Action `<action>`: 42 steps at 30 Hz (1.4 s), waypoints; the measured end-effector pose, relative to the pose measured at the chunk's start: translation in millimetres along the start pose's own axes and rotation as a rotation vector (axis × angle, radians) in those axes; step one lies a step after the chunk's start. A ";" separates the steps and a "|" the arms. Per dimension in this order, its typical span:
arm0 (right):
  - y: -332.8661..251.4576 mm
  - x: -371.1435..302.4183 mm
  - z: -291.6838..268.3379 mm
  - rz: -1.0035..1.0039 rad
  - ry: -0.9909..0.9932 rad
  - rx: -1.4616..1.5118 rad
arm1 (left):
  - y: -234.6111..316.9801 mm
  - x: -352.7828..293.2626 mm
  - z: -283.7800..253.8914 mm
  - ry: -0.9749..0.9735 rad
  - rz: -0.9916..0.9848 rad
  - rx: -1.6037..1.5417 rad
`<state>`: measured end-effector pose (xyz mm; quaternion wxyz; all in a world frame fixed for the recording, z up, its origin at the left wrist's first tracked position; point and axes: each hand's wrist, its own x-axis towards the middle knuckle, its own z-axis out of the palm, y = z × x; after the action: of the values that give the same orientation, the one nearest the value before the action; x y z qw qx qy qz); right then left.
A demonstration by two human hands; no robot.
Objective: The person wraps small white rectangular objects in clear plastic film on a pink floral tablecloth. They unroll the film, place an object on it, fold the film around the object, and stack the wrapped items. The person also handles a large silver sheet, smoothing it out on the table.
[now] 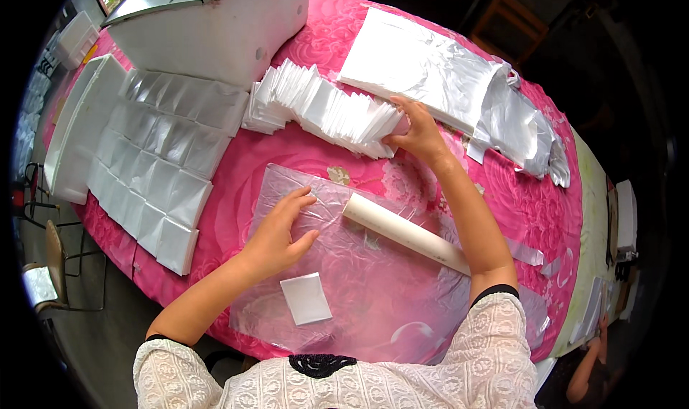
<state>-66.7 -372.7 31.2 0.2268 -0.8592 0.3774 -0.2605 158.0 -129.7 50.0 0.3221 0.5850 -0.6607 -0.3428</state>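
A long leaning row of thin white square packets (323,107) lies across the middle of the table. My right hand (423,133) is at the row's right end, thumb and fingers closed on the edges of the end packet. My left hand (280,233) hovers over a clear plastic sheet (380,301), thumb and fingers apart, holding nothing. A single white square packet (306,298) lies flat on the sheet, nearer to me. A white tube-like roll (402,231) lies slantwise on the sheet between my arms.
Neat rows of white packets (154,158) lie at left beside a white foam tray (79,136). A large white foam box (215,36) stands at the back left. A white plastic-wrapped stack (416,61) lies at the back right. A pink patterned cloth (244,151) covers the table.
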 end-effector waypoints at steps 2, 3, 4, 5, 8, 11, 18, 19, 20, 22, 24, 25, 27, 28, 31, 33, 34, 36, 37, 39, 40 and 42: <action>0.0 -0.5 0.5 -0.011 0.002 0.019 | -1.7 0.4 0.5 0.000 0.009 0.007; -0.1 -1.1 0.8 -0.021 0.004 0.029 | -3.5 0.8 1.5 -0.001 0.014 0.009; -0.2 -1.2 0.9 -0.032 0.006 0.039 | -4.7 1.1 2.1 -0.001 0.019 0.011; -0.7 -0.2 0.6 -0.032 -0.008 0.051 | -4.7 1.4 2.2 -0.001 0.018 0.009; -4.6 3.9 -2.9 -0.005 -0.076 0.065 | -4.7 1.9 3.0 -0.003 0.013 0.002; -5.9 6.8 -3.9 0.045 -0.141 0.052 | -6.2 2.1 3.3 -0.003 0.009 -0.007; -3.9 3.7 -0.2 0.026 -0.048 0.100 | -5.0 -0.3 2.9 0.002 -0.014 -0.051; -3.6 2.7 -1.8 0.023 -0.056 0.080 | -3.2 -1.7 2.3 0.002 -0.023 -0.063; -2.8 2.2 -7.6 0.047 -0.091 0.119 | -0.9 -2.5 1.0 0.005 -0.021 -0.058; -8.3 -3.9 -25.0 0.109 -0.175 0.207 | 5.2 -9.5 -2.6 0.004 -0.033 -0.054; -48.7 -10.2 -45.2 0.157 -0.299 0.506 | 12.2 -22.8 -14.8 0.053 -0.050 -0.084; -71.2 -17.8 -50.9 0.166 -0.420 0.503 | 12.2 -36.3 -16.5 0.076 -0.075 -0.103; -108.9 -36.6 -61.2 0.047 -0.648 0.490 | 12.9 -59.6 -16.8 0.100 -0.150 -0.188; -126.1 -48.4 -56.6 -0.091 -0.767 0.485 | 12.9 -71.0 -17.2 0.118 -0.183 -0.227; -171.8 -88.5 -22.3 -0.174 -0.957 0.476 | 11.3 -115.0 -3.0 0.085 -0.324 -0.510; -188.9 -107.9 -2.9 -0.163 -0.964 0.478 | 16.7 -136.4 8.0 0.078 -0.346 -0.755; -194.3 -115.1 5.3 -0.140 -0.956 0.487 | 20.4 -141.4 8.4 0.074 -0.280 -0.678; -205.2 -124.0 16.6 -0.165 -0.888 0.428 | 34.7 -146.8 9.4 0.066 -0.153 -0.523; -211.3 -127.2 22.2 -0.179 -0.869 0.408 | 47.3 -149.1 14.9 0.147 -0.183 -0.404; -221.4 -133.0 28.9 -0.231 -0.808 0.395 | 58.2 -152.9 20.5 0.175 -0.259 -0.356; -226.0 -135.5 28.3 -0.176 -0.819 0.439 | 61.8 -154.6 22.7 0.187 -0.292 -0.332; -232.3 -140.2 23.8 -0.060 -0.837 0.519 | 60.1 -160.9 29.4 0.349 -0.194 -0.262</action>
<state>-10.0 -118.3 110.5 0.5579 -0.8158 0.1515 0.0153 117.9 37.3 79.5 0.4703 0.6493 -0.4856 -0.3485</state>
